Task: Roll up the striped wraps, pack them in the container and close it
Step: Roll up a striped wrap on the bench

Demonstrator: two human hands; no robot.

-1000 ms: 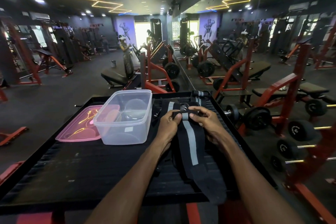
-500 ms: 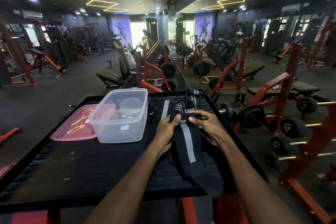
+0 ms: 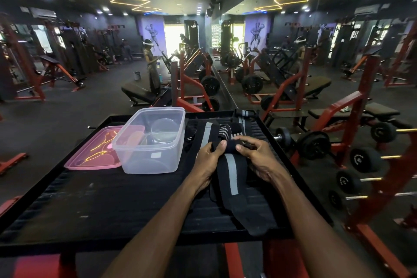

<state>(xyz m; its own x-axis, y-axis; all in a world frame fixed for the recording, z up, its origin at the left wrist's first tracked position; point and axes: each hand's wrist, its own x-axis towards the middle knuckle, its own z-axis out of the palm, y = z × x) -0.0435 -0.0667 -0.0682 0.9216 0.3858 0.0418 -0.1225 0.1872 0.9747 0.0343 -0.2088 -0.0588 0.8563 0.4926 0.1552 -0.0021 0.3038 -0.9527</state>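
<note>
Both hands grip one striped wrap (image 3: 231, 171) on the black table (image 3: 90, 205). The left hand (image 3: 208, 160) and right hand (image 3: 259, 158) pinch its rolled far end between thumbs and fingers; its loose tail trails toward 6 o'clock. The clear container (image 3: 150, 142) stands open at 10 o'clock, pink lid (image 3: 94, 156) beside it. Further wraps (image 3: 216, 130) lie at 12 o'clock. A blank white label shows on the container wall; no writing is legible.

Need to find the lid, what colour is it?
Translucent pink lid, flat beside the clear container; head view.
</note>
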